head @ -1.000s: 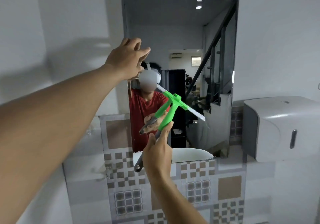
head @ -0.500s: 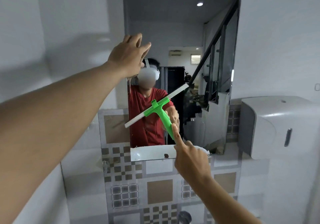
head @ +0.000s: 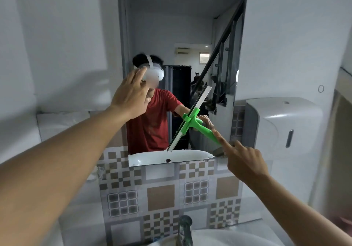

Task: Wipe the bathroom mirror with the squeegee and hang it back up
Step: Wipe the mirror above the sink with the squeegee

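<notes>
The tall bathroom mirror [head: 182, 26] hangs on the white wall above patterned tiles. My right hand [head: 244, 161] grips the green handle of the squeegee [head: 192, 121], index finger stretched along it. Its white blade lies steeply tilted against the lower right of the glass, with the lower tip near the mirror's bottom edge. My left hand [head: 131, 95] rests flat against the mirror's left edge, fingers spread, holding nothing. My reflection in a red shirt shows in the glass.
A white dispenser [head: 282, 129] is mounted on the wall right of the mirror. A tap [head: 184, 230] and the white basin rim [head: 219, 238] sit at the bottom. A small hook [head: 321, 88] is on the right wall.
My right hand has swept the squeegee rightward and swung its blade from leaning left to steeply upright. My left hand has slid down the mirror's left edge. The view has tilted downward.
</notes>
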### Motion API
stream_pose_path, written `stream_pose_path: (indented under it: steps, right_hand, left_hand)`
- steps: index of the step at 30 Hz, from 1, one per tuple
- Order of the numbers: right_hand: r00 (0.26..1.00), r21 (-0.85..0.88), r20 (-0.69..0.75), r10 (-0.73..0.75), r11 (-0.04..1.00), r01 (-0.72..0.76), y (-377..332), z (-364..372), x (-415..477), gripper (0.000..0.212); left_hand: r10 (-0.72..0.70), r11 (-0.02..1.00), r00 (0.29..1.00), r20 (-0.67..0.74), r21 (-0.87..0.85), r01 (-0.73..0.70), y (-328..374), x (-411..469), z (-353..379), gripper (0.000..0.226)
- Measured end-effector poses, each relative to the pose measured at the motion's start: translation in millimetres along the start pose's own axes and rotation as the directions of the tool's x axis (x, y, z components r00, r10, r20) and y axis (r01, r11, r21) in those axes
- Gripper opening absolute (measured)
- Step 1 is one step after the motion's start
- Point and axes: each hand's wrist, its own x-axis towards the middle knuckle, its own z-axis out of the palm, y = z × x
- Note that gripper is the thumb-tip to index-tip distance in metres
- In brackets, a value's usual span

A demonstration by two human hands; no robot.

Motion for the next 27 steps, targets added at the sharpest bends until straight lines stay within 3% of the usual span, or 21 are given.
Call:
stream_pose_path:
  steps: [7, 11, 18, 27]
  right_hand:
    - [0.976, 0.163, 0.081, 0.201, 0.964, -0.211, -1.7, 21.8, -25.4, 0.097]
    - [0.949, 0.324, 0.148, 0.278, 0.893, -0.312, -31.9, 31.5, -36.0, 0.089]
    - [0.869, 0.508, 0.303, 0.391, 0.705, -0.495, -75.5, 57.5, -66.2, 0.082]
    - [0.795, 0.689, 0.438, 0.420, 0.412, -0.596, -126.0, 51.1, -62.5, 0.080]
  left_hand:
    - [-0.005, 1.000, 1.000, 0.005, -0.002, 0.005, -0.7, 1.9, 1.1, 0.066]
    - [0.006, 1.000, 1.000, -0.002, 0.017, -0.006, -2.7, 2.1, 0.6, 0.061]
    - [0.025, 0.999, 1.000, 0.009, 0.039, -0.025, -10.7, 2.7, -4.5, 0.054]
    - [0.013, 1.000, 1.000, 0.010, 0.016, -0.013, -9.4, -9.7, -3.7, 0.059]
